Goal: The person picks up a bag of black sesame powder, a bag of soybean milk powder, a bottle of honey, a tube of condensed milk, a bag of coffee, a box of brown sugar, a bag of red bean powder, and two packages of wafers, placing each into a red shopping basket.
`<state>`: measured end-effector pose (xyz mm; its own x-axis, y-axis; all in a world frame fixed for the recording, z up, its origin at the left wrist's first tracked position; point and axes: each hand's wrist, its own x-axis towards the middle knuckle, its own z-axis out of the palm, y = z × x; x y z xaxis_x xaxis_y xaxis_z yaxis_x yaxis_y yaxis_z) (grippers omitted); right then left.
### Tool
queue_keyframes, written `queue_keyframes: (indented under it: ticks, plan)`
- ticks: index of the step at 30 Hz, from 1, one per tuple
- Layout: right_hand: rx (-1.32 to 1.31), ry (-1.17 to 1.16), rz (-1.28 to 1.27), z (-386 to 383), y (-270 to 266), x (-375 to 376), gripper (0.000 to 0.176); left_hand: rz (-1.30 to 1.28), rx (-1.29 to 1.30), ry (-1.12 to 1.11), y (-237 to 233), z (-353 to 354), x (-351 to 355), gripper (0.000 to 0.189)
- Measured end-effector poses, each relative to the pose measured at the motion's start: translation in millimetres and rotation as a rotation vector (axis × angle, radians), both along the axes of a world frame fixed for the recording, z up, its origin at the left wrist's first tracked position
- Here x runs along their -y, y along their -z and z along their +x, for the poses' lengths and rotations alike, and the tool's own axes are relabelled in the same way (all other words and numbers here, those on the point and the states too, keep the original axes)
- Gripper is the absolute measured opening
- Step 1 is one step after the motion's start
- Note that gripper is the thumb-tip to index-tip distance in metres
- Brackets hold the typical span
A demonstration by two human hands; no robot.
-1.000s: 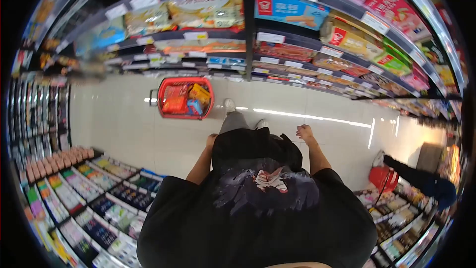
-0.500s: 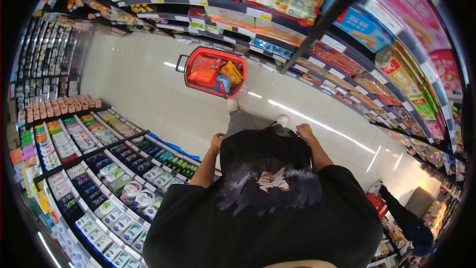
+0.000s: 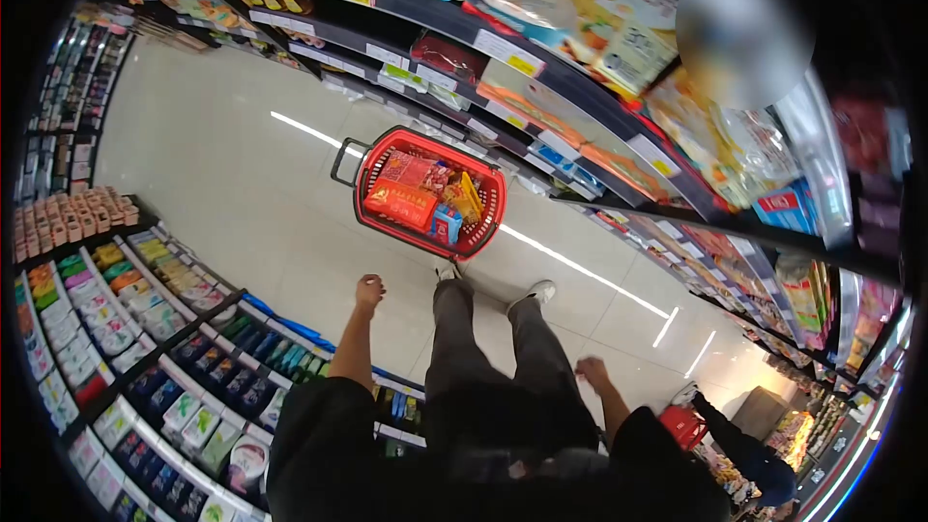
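My left hand point(image 3: 369, 291) hangs above the floor, left of my legs, its fingers curled with nothing visible in them. On the other side, my right hand point(image 3: 592, 369) is beside my right leg, slightly blurred, loosely closed and apparently empty. A red shopping basket point(image 3: 365, 195) rests on the floor just in front of my shoes, apart from both hands. Inside it lie a large red package point(image 3: 401, 203), a yellow package point(image 3: 469, 198) and a blue package point(image 3: 446, 224). The basket's black handle point(image 3: 337, 162) sticks out to the left.
Shelves of packaged food point(image 3: 580, 24) run along the front and right. Bottles and white packs fill a low display point(image 3: 193, 367) at the left. A person in dark clothes point(image 3: 739, 449) is at the lower right, near another red basket point(image 3: 682, 427). Pale tiled floor point(image 3: 251, 193) lies between the shelves.
My view has tipped forward and shifted, so the basket and front shelves look closer. My left hand has swung forward and outward from my body; my right hand appears lower in view.
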<state>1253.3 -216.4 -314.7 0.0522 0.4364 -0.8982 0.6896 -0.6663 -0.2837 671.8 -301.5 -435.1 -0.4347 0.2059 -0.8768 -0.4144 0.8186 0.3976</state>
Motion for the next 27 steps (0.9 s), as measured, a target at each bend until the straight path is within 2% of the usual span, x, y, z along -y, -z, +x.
queue_keyframes:
  ticks: [1, 2, 4, 6, 7, 8, 9, 10, 11, 12, 13, 14, 16, 17, 18, 20, 21, 22, 24, 26, 27]
  plan:
    - [0.041, -0.436, -0.053, 31, 26, 20, 0.016, 0.000, -0.014, -0.029, 24, -15, -5, 0.017]
    - [0.002, -1.304, 0.285, 33, 14, 29, 0.011, -0.003, -0.026, -0.060, 51, -29, -8, 0.018]
    - [-0.164, -1.234, 0.413, 64, 17, 70, 0.013, 0.032, -0.056, -0.126, 95, -55, -20, 0.023]
    - [0.011, -0.186, -0.282, 50, -2, 91, 0.018, -0.052, -0.085, -0.082, 151, -89, -22, 0.031]
    - [0.040, -0.190, -0.304, 39, -13, 97, 0.018, -0.045, -0.075, -0.081, 150, -103, -34, 0.037]
    - [0.097, 0.029, -0.342, 30, -22, 104, 0.018, 0.056, -0.005, -0.035, 171, -125, -34, 0.043]
    - [0.153, 0.250, -0.372, 24, -32, 103, 0.017, 0.048, -0.015, -0.107, 195, -138, -38, 0.043]
    - [0.109, -0.316, -0.296, 90, -5, 155, 0.022, 0.052, -0.046, -0.338, 177, -134, -67, 0.038]
    - [0.107, 0.181, -0.452, 80, -14, 153, 0.025, 0.076, 0.063, -0.380, 167, -139, -86, 0.037]
    - [0.101, 0.685, -0.587, 67, -21, 152, 0.028, 0.070, 0.067, -0.393, 155, -136, -105, 0.038]
    - [-0.117, 0.720, -0.637, 114, 0, 191, 0.033, 0.071, 0.064, -0.413, 143, -131, -121, 0.040]
    - [-0.120, 0.723, -0.652, 106, -2, 192, 0.033, 0.051, -0.058, -0.356, 150, -127, -123, 0.041]
    - [0.137, 0.557, -0.566, 63, -14, 170, 0.029, 0.077, -0.258, -0.355, 176, -125, -111, 0.037]
    - [0.294, 0.459, -0.540, 15, -27, 140, 0.028, 0.080, -0.261, -0.348, 165, -123, -113, 0.037]
    - [0.287, 0.470, -0.539, 15, -26, 137, 0.028, 0.090, -0.296, -0.277, 146, -120, -116, 0.036]
    - [0.115, 0.647, -0.441, 12, -27, 142, 0.025, 0.105, -0.346, -0.187, 111, -112, -114, 0.035]
    - [0.091, 0.652, -0.437, 8, -24, 139, 0.025, 0.134, -0.356, -0.280, 96, -108, -113, 0.033]
    - [0.066, 0.469, -0.371, 4, -21, 136, 0.022, 0.168, -0.364, -0.372, 80, -104, -113, 0.031]
    - [0.032, 0.117, -0.225, -3, -26, 136, 0.018, 0.200, -0.341, -0.344, 29, -87, -114, 0.027]
    - [0.008, -0.237, -0.064, -5, -34, 134, 0.017, 0.408, -0.220, -0.247, -22, -62, -112, 0.024]
    - [-0.011, -0.231, -0.043, -10, -34, 129, 0.017, 0.409, -0.130, -0.153, -49, -49, -114, 0.023]
